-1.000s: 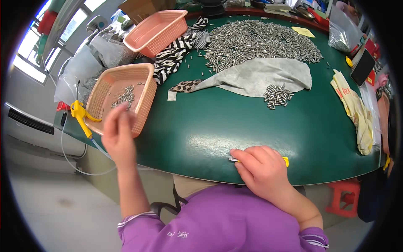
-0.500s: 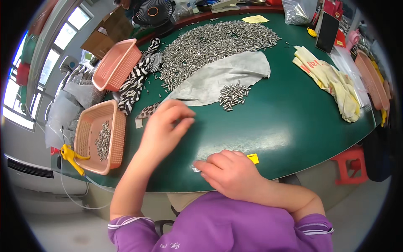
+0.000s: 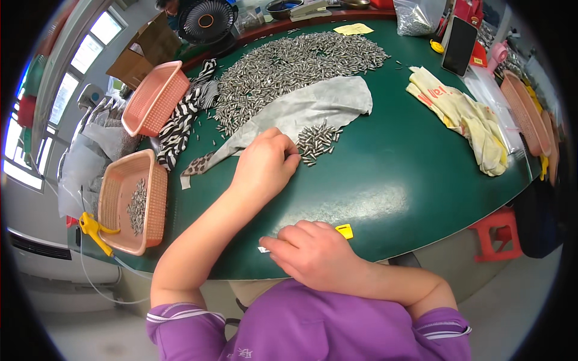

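My left hand (image 3: 266, 161) reaches over the table to the left edge of a small pile of short metal pins (image 3: 318, 143). Its thumb and fingers are pinched together, and their tips hide whatever is between them. My right hand (image 3: 314, 253) rests near the front edge of the table with its fingers curled under. A small white piece (image 3: 264, 249) peeks out by its fingertips, and what else it may grip is hidden. Just beyond its knuckles lies a yellow tag (image 3: 344, 231). A grey cloth (image 3: 325, 103) separates the small pile from a large heap of pins (image 3: 289, 66).
Two pink baskets, one empty-looking (image 3: 154, 99) and one with pins (image 3: 158, 207), stand at the left beside a yellow air gun (image 3: 96, 231). A zebra-striped cloth (image 3: 174, 137) lies by them. At right are pale yellow gloves (image 3: 460, 114) and a phone (image 3: 459, 46); a fan (image 3: 206, 23) stands behind.
My left hand has moved right and forward, from over the cloth's near end to the edge of the small pile. The right hand keeps its place by the yellow tag. The view has shifted slightly.
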`<state>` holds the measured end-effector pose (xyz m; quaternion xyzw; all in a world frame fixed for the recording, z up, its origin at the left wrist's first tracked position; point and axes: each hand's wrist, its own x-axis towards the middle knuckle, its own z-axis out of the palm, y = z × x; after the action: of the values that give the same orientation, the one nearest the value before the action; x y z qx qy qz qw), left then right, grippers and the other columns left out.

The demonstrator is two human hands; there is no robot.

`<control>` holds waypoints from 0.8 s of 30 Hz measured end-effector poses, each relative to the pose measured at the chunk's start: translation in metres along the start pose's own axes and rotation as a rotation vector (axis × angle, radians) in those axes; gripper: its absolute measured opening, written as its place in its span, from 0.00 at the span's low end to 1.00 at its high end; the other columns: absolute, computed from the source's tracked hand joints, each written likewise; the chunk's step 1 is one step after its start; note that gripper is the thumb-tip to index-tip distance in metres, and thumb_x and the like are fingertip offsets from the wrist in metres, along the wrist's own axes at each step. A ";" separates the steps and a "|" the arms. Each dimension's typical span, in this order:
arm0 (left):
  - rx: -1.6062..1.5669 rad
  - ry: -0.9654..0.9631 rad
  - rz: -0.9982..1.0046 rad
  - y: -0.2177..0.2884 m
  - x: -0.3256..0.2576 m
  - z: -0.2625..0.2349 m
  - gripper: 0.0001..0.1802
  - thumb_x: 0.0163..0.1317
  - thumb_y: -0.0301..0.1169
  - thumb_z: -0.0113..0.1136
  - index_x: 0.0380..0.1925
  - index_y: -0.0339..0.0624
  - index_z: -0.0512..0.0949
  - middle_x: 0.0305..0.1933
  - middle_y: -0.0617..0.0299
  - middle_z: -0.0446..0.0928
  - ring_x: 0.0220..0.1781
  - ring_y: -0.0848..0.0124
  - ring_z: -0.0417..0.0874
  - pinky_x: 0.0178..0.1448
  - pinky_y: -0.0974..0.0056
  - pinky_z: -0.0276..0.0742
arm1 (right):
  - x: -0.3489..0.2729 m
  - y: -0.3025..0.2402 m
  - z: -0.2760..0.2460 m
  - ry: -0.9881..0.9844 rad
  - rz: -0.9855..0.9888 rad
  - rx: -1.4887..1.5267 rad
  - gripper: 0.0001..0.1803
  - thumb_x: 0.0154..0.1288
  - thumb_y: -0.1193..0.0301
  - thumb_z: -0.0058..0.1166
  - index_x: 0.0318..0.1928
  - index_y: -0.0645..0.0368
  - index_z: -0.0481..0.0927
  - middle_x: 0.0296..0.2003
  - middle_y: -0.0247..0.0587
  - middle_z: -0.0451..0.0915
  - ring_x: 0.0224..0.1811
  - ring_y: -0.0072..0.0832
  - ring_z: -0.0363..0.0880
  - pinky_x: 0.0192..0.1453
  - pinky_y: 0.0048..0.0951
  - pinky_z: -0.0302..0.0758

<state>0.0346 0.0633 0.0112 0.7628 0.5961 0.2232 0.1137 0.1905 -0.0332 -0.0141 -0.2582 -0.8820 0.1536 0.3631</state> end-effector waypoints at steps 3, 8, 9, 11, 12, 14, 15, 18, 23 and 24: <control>-0.005 0.109 0.067 -0.010 -0.008 -0.007 0.05 0.56 0.25 0.62 0.31 0.37 0.76 0.33 0.53 0.77 0.33 0.59 0.81 0.41 0.59 0.77 | 0.000 0.000 0.001 0.011 -0.011 0.019 0.13 0.56 0.68 0.60 0.44 0.53 0.80 0.30 0.31 0.72 0.32 0.26 0.74 0.34 0.27 0.72; -0.460 0.107 -0.186 -0.016 -0.048 -0.042 0.04 0.63 0.20 0.55 0.36 0.36 0.71 0.31 0.63 0.77 0.34 0.78 0.80 0.41 0.72 0.76 | 0.000 0.000 0.000 -0.005 0.001 0.013 0.14 0.56 0.69 0.60 0.44 0.53 0.80 0.29 0.30 0.72 0.32 0.25 0.74 0.34 0.27 0.72; -0.497 0.172 -0.193 -0.020 -0.062 -0.045 0.05 0.62 0.21 0.57 0.36 0.36 0.72 0.31 0.63 0.77 0.33 0.77 0.80 0.41 0.71 0.77 | 0.001 -0.001 0.001 -0.007 0.000 0.016 0.14 0.55 0.69 0.61 0.44 0.53 0.81 0.29 0.30 0.72 0.31 0.25 0.74 0.34 0.27 0.72; -0.574 0.231 -0.249 -0.024 -0.085 -0.047 0.05 0.62 0.20 0.57 0.37 0.37 0.73 0.33 0.64 0.78 0.35 0.78 0.80 0.42 0.72 0.76 | 0.000 -0.001 0.001 -0.009 0.004 0.009 0.14 0.55 0.69 0.61 0.44 0.52 0.81 0.29 0.30 0.72 0.32 0.25 0.75 0.34 0.27 0.71; -0.614 0.268 -0.290 -0.023 -0.097 -0.048 0.05 0.62 0.19 0.57 0.37 0.37 0.73 0.33 0.65 0.77 0.35 0.78 0.80 0.43 0.72 0.76 | 0.000 -0.001 0.002 -0.008 0.008 0.007 0.15 0.55 0.69 0.61 0.45 0.52 0.81 0.30 0.29 0.73 0.32 0.25 0.75 0.34 0.27 0.71; -0.742 0.238 -0.324 -0.021 -0.119 -0.046 0.07 0.63 0.16 0.53 0.38 0.38 0.71 0.38 0.63 0.74 0.38 0.76 0.78 0.46 0.71 0.76 | 0.002 -0.002 -0.001 -0.001 0.019 0.016 0.16 0.54 0.69 0.62 0.45 0.51 0.81 0.31 0.29 0.74 0.32 0.26 0.76 0.34 0.27 0.71; -0.808 0.249 -0.320 -0.018 -0.129 -0.043 0.08 0.63 0.15 0.54 0.38 0.38 0.71 0.38 0.63 0.74 0.38 0.76 0.78 0.46 0.71 0.76 | 0.003 -0.003 -0.002 0.013 0.032 0.021 0.17 0.54 0.68 0.62 0.46 0.51 0.81 0.32 0.29 0.75 0.33 0.26 0.76 0.34 0.27 0.71; -0.977 0.234 -0.262 -0.012 -0.152 -0.031 0.08 0.60 0.14 0.56 0.37 0.37 0.73 0.39 0.62 0.76 0.40 0.76 0.79 0.47 0.71 0.75 | 0.006 -0.002 -0.005 0.055 0.055 0.078 0.18 0.53 0.67 0.64 0.47 0.49 0.81 0.32 0.29 0.76 0.32 0.27 0.77 0.33 0.29 0.71; -1.101 0.206 -0.196 0.001 -0.169 -0.014 0.11 0.59 0.14 0.58 0.41 0.35 0.75 0.39 0.61 0.79 0.41 0.75 0.81 0.45 0.70 0.77 | 0.002 -0.002 -0.002 0.082 0.040 0.097 0.17 0.46 0.69 0.67 0.41 0.49 0.81 0.29 0.28 0.75 0.29 0.27 0.76 0.30 0.30 0.71; -0.997 0.218 -0.149 0.004 -0.168 -0.014 0.12 0.58 0.14 0.59 0.42 0.35 0.76 0.39 0.61 0.79 0.40 0.75 0.81 0.44 0.70 0.77 | 0.002 -0.001 -0.001 0.074 0.043 0.093 0.17 0.46 0.69 0.67 0.41 0.49 0.81 0.29 0.28 0.75 0.29 0.27 0.76 0.30 0.30 0.71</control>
<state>-0.0011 -0.1007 -0.0092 0.5436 0.4784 0.5497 0.4166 0.1890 -0.0328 -0.0117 -0.2653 -0.8540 0.1927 0.4039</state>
